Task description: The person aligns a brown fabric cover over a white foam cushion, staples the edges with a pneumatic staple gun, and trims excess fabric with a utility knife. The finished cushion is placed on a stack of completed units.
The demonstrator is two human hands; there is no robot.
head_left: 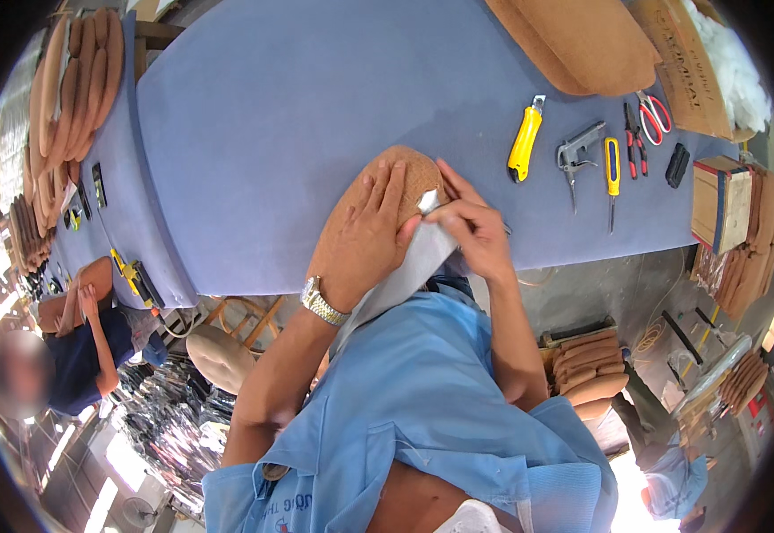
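Observation:
A brown fabric-covered cushion (415, 167) with a rounded end lies tilted at the table's near edge, close to my body. Along its side facing me runs a pale grey underside (398, 275), with a small white patch near the rounded end. My left hand (365, 226) presses on the brown top, fingers stretched out. At the right edge, my right hand (478, 229) pinches the cushion's rim beside the white patch, its forefinger reaching along the far side. What sits exactly between its fingertips is partly hidden.
Right of my hands lie a yellow utility knife (524, 147), grey air gun (575, 153), yellow screwdriver (613, 169), pliers (634, 142), scissors (654, 115) and black block (677, 165). More brown cushions (582, 49) and a carton (685, 71) stand beyond. A co-worker (76, 355) sits left.

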